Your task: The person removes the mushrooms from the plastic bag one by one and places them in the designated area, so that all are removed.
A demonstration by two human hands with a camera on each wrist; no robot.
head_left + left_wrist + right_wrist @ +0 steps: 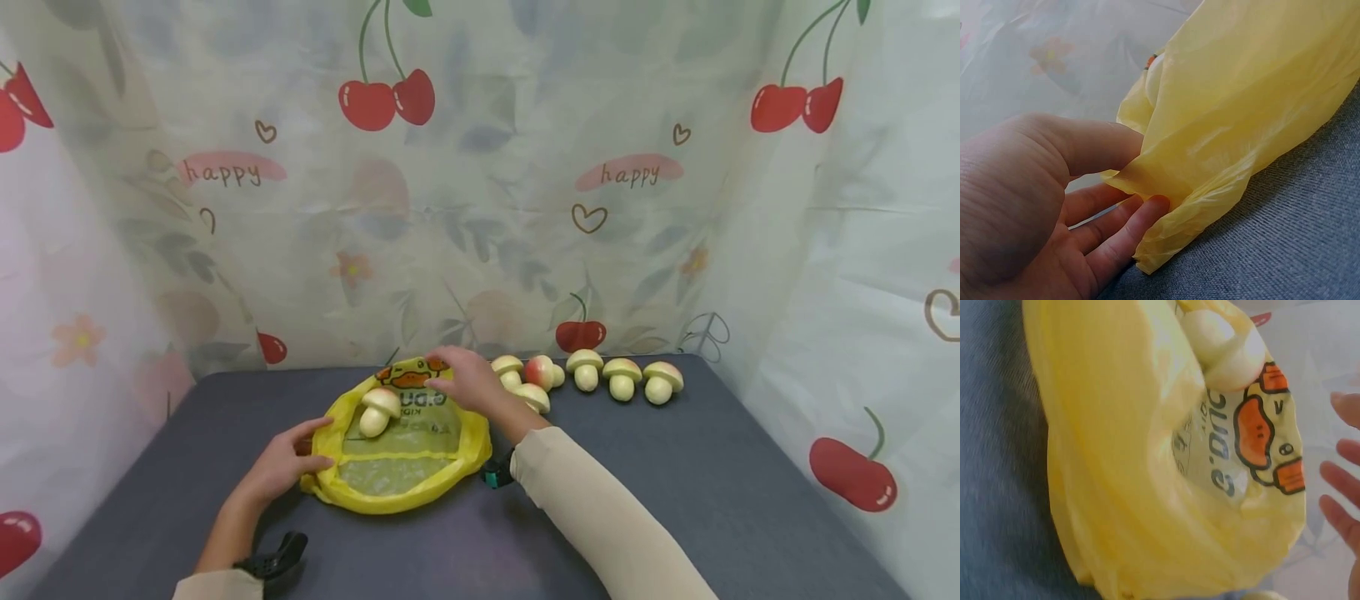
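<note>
A yellow plastic bag (400, 502) with a printed duck lies on the dark table, its mouth spread wide and facing up. Inside it, towards the back left, rests a toy mushroom (380, 411) with a cream stem and a faintly red cap. My left hand (281, 463) pinches the bag's left rim, the thumb on one side of the film and the fingers (1129, 228) on the other. Over the far right rim is my right hand (474, 382), fingers spread and holding nothing; the right wrist view shows its fingertips (1334, 509) apart from the bag.
Several more toy mushrooms (622, 379) stand or lie along the table's back edge, right of the bag. Behind the dark table (600, 467) and on both sides hang pale curtains (465, 167) printed with cherries.
</note>
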